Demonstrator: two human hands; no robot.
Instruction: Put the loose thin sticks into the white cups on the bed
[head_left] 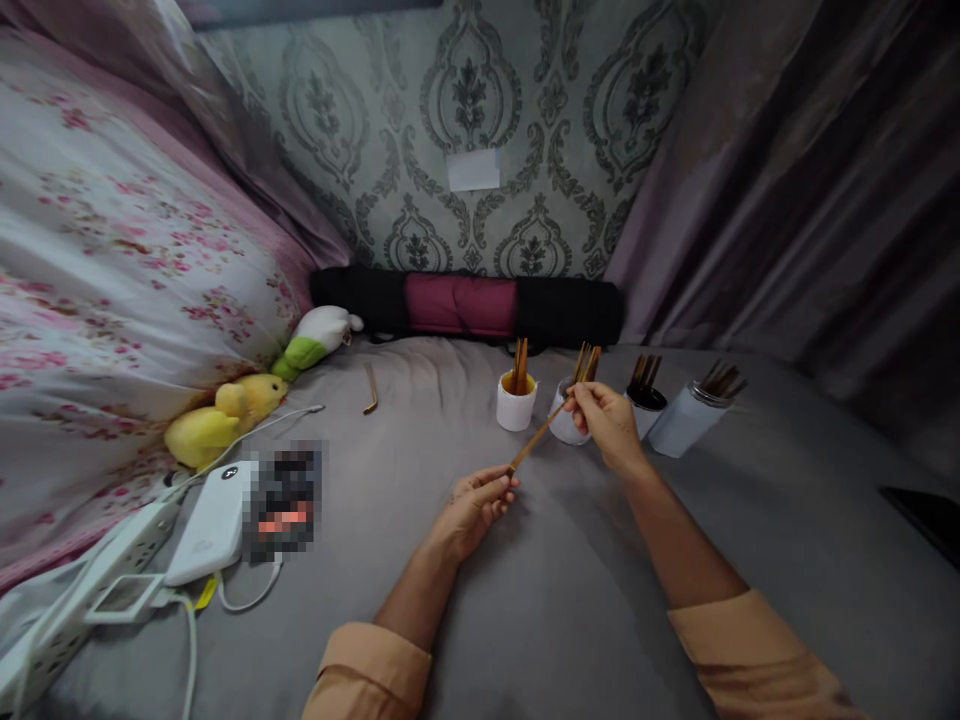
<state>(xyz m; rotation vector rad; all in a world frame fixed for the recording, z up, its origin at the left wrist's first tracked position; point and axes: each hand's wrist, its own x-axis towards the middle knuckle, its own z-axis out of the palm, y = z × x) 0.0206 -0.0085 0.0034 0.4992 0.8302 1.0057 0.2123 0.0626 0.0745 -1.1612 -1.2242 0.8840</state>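
Observation:
A thin brown stick (pixel 538 440), looking like a chopstick, runs slantwise between my two hands. My left hand (pixel 478 505) pinches its lower end, and my right hand (pixel 606 425) pinches the upper end. I cannot tell whether it is one stick or more held together. Behind the right hand, partly hidden by it, stands a white cup (pixel 568 428) with sticks in it. To its left is another white cup (pixel 516 408), yellow inside, holding upright sticks. Right of the hand are a dark-lined cup (pixel 646 408) and a taller, leaning pale container (pixel 684 425), both with sticks.
Farther left, a few thin sticks (pixel 370 392) lie on the grey sheet (pixel 420 440). Plush toys (pixel 225 415), a white power bank (pixel 210 525), cables and a power strip (pixel 90 590) line the left side. A black and maroon roll (pixel 461 305) lies against the wall.

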